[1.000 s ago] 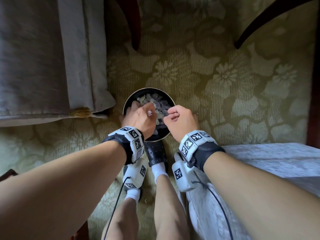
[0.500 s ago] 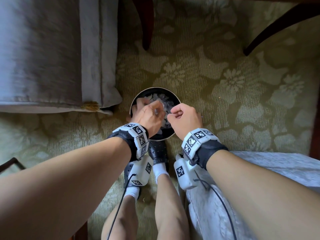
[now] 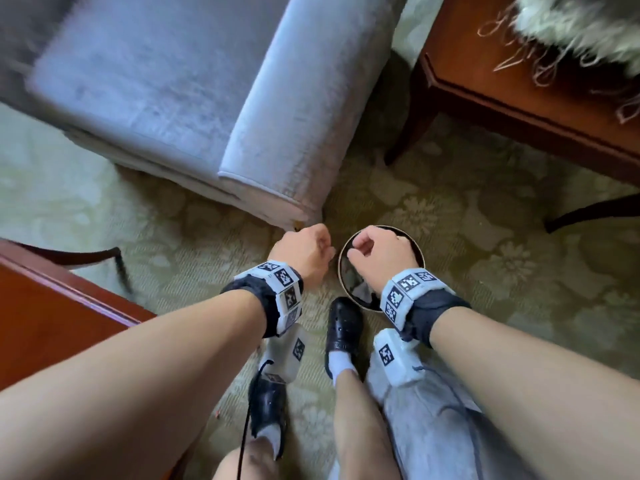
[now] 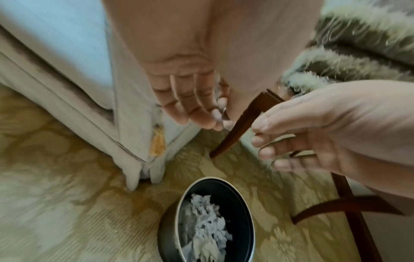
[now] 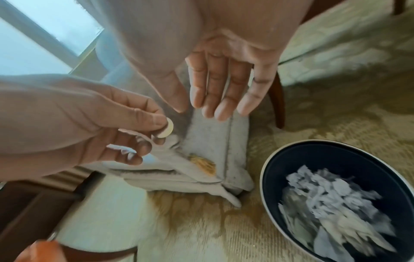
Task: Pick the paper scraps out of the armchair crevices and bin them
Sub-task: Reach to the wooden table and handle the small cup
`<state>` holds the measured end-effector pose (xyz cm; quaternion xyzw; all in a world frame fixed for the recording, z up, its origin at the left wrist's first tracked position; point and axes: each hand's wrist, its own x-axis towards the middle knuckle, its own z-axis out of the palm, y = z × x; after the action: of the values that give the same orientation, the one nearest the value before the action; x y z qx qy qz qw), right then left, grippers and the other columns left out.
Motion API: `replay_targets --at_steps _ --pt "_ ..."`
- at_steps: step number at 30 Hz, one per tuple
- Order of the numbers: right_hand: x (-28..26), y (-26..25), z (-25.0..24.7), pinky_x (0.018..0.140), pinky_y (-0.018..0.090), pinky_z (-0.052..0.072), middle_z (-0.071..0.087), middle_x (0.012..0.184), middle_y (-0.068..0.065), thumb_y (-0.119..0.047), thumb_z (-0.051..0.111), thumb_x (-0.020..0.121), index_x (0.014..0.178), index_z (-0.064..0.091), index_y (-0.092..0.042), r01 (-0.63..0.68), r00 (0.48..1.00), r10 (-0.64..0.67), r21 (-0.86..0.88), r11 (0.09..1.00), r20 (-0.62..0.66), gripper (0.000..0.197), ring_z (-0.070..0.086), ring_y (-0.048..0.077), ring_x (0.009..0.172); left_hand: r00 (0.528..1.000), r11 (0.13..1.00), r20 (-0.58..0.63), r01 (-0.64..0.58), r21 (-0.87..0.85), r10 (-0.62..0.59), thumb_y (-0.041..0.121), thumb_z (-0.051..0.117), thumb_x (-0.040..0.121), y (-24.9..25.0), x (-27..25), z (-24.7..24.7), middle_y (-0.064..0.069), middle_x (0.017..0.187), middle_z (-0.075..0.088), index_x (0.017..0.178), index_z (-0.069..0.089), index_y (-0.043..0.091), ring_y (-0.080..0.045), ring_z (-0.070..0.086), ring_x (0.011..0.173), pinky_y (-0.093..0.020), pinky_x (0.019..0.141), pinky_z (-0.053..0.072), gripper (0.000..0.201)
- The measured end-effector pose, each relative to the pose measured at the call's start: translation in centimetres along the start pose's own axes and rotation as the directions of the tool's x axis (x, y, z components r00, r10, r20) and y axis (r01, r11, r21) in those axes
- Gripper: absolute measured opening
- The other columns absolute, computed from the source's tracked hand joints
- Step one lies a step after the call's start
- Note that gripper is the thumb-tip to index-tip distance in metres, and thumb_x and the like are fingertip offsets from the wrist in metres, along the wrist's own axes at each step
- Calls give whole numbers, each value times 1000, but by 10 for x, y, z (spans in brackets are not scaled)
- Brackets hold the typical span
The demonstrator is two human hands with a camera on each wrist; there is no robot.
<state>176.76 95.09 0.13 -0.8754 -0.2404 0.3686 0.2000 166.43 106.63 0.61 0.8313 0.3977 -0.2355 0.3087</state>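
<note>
The round black bin (image 3: 342, 271) stands on the carpet by the grey armchair's (image 3: 173, 84) front corner. White paper scraps (image 4: 206, 218) (image 5: 331, 200) lie heaped inside it. My right hand (image 3: 375, 252) hangs over the bin, its fingers (image 5: 218, 101) nearly straight and bare. My left hand (image 3: 306, 251) is just left of the rim, beside the chair's corner. Its fingers (image 4: 199, 108) are loosely curled with the thumb near their tips. I see no scrap in either hand. The armchair's skirt (image 5: 215, 141) has a small yellow mark at the corner.
A dark wooden table (image 3: 502, 74) with a furry throw (image 3: 571, 22) stands at the back right, one leg close to the bin. More brown wood (image 3: 52, 306) is at my left. My black shoes (image 3: 343, 323) stand just before the bin, on patterned green carpet (image 3: 485, 271).
Both hands were together low over the bin's scraps; now they are apart and higher, the left one off the bin toward the chair. My view has swung up onto the armchair seat.
</note>
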Motion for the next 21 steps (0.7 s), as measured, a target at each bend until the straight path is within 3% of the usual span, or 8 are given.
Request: replay_targets --at_steps 4,7,13,17,21 --pt "-46 -84 -10 86 35 49 69 91 -3 -33 61 81 82 59 -29 155 981 -128 -195 969 143 5 60 23 94 995 993 -67 74 -94 -80 37 56 90 -47 -71 -57 -2 97 69 89 55 32 -29 64 90 -38 79 54 6" --pt "-85 -156 -5 83 32 50 69 97 0 -35 59 82 89 61 -29 288 948 -213 -350 892 236 9 62 25 96 981 987 -158 87 -138 -109 38 57 91 -93 -133 -102 -1 97 70 85 53 33 -28 64 90 -38 80 54 10" --pt "-192 -309 58 82 32 52 68 100 1 -37 61 84 94 62 -26 535 842 -399 -464 706 364 15 63 25 97 917 958 -310 190 -214 -251 42 55 93 -223 -283 -160 -1 98 69 85 52 32 -27 63 88 -37 80 54 13" --pt "-300 -399 111 82 33 52 67 106 7 -42 64 85 102 63 -22 640 767 -447 -512 572 460 27 63 30 99 847 926 -388 283 -248 -363 43 53 95 -304 -424 -186 -1 102 68 88 54 31 -29 63 90 -35 77 52 13" --pt "-415 -479 164 84 37 55 70 101 10 -40 64 84 98 70 -13 781 620 -578 -488 391 530 31 65 30 94 723 887 -519 325 -327 -456 42 55 94 -366 -555 -212 0 102 68 92 57 30 -27 63 93 -35 81 52 13"
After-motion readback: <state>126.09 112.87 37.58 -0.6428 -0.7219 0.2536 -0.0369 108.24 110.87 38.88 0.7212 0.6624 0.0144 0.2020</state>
